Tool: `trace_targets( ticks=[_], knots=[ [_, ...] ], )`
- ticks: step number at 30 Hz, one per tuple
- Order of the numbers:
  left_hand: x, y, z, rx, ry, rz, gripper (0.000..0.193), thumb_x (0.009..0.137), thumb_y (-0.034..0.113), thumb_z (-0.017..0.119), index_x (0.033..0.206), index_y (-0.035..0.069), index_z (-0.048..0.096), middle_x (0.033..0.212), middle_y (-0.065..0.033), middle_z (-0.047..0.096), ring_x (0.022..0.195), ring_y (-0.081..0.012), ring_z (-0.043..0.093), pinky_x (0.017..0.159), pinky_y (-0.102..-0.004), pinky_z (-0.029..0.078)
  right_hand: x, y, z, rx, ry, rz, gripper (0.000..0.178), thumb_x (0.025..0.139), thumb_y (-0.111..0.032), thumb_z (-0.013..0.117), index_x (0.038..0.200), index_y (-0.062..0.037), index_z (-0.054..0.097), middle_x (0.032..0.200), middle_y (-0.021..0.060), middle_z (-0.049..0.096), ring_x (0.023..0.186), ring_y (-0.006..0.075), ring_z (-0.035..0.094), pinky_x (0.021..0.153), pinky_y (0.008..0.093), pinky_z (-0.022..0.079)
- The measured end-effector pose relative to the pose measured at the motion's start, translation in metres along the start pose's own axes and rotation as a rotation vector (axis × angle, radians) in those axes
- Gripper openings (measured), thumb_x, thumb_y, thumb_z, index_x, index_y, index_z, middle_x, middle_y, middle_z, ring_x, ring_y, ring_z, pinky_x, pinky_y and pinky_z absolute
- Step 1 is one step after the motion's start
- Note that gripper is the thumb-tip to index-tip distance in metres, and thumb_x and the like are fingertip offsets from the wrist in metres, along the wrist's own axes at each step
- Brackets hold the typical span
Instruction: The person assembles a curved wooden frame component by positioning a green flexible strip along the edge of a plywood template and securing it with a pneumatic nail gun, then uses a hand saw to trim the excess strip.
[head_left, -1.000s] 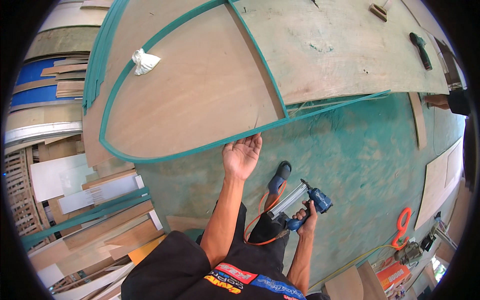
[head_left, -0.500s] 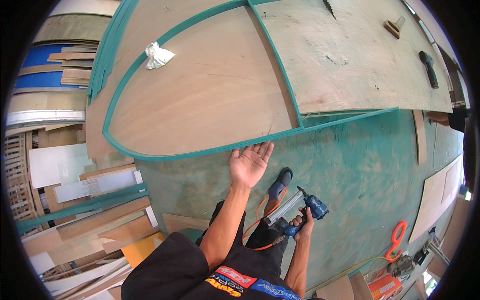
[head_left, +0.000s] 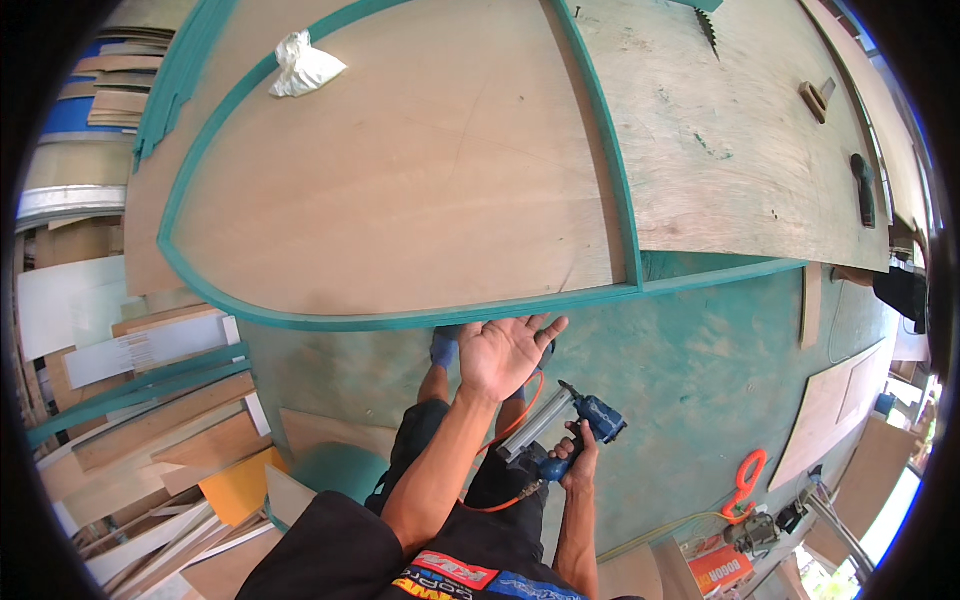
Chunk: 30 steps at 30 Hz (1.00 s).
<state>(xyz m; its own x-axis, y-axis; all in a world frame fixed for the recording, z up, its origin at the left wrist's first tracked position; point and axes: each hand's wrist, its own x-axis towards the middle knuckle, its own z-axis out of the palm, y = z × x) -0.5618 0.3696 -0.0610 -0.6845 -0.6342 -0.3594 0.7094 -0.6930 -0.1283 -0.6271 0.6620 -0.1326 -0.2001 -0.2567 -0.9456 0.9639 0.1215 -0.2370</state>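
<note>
My left hand (head_left: 503,358) is open, palm up, its fingertips at the near edge of a green curved strip frame (head_left: 400,322); whether they touch it or reach under it I cannot tell. The frame outlines a rounded shape on a large plywood panel (head_left: 400,190), with a green crosspiece (head_left: 612,150) at its right. Beside my right leg, my right hand (head_left: 578,458) is wrapped round the handle of a blue nail gun (head_left: 600,418). Its silver magazine (head_left: 536,428) slants down to the left, and an orange air hose (head_left: 497,507) runs from the handle's end.
A crumpled white bag (head_left: 303,66) lies on the frame's far left. Handsaws (head_left: 816,100) and a dark power tool (head_left: 863,190) rest on the panel's right part. Wood offcuts (head_left: 165,430) are stacked at the left. Another person's sleeve (head_left: 900,295) shows at right.
My view has shifted, and the panel looks nearer. My left thumb and fingers have spread a little at the frame's edge. Both my feet now show under it. The nail gun stays in my right hand.
</note>
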Motion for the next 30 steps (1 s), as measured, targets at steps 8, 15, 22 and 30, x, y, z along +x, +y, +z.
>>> trace_targets(
  ticks=[8, 15, 22, 30],
  knots=[
    [-0.008, 0.007, 0.014, -0.018, 0.053, -0.018, 0.061, 0.106, 0.048, 0.032, 0.148, 0.009, 0.051, 0.156, -0.0143, 0.047, 0.145, -0.0344, 0.04, 0.124, -0.0577, 0.028, 0.002, 0.008, 0.04, -0.103, 0.008, 0.059, 0.041, 0.101, -0.049, 0.062, 0.108, -0.0091, 0.06, 0.056, -0.0044, 0.041, 0.048, 0.0107, 0.044, 0.053, 0.0311, 0.045],
    [-0.029, 0.037, 0.008, -0.065, -0.028, 0.034, 0.058, 0.106, 0.045, 0.036, 0.148, 0.007, 0.052, 0.157, -0.015, 0.046, 0.147, -0.0365, 0.038, 0.127, -0.0557, 0.025, 0.005, 0.013, 0.06, -0.136, -0.044, 0.064, 0.039, 0.101, -0.048, 0.061, 0.106, -0.0096, 0.061, 0.055, -0.0042, 0.043, 0.047, 0.0104, 0.044, 0.053, 0.0308, 0.045],
    [-0.073, 0.11, 0.015, -0.065, 0.138, 0.313, 0.053, 0.108, 0.04, 0.038, 0.145, 0.006, 0.054, 0.157, -0.0138, 0.048, 0.146, -0.0338, 0.041, 0.126, -0.0523, 0.025, 0.007, 0.014, 0.058, -0.124, -0.052, 0.057, 0.04, 0.102, -0.047, 0.062, 0.108, -0.0084, 0.06, 0.055, -0.0029, 0.041, 0.047, 0.0127, 0.045, 0.053, 0.033, 0.046],
    [-0.108, 0.16, 0.017, -0.024, 0.254, 0.488, 0.041, 0.108, 0.029, 0.042, 0.13, 0.001, 0.062, 0.139, -0.0146, 0.062, 0.136, -0.0293, 0.052, 0.12, -0.0481, 0.035, 0.007, 0.013, 0.059, -0.145, -0.04, 0.046, 0.041, 0.101, -0.048, 0.063, 0.108, -0.0078, 0.061, 0.056, -0.003, 0.042, 0.048, 0.0125, 0.046, 0.053, 0.0323, 0.047]
  ],
)
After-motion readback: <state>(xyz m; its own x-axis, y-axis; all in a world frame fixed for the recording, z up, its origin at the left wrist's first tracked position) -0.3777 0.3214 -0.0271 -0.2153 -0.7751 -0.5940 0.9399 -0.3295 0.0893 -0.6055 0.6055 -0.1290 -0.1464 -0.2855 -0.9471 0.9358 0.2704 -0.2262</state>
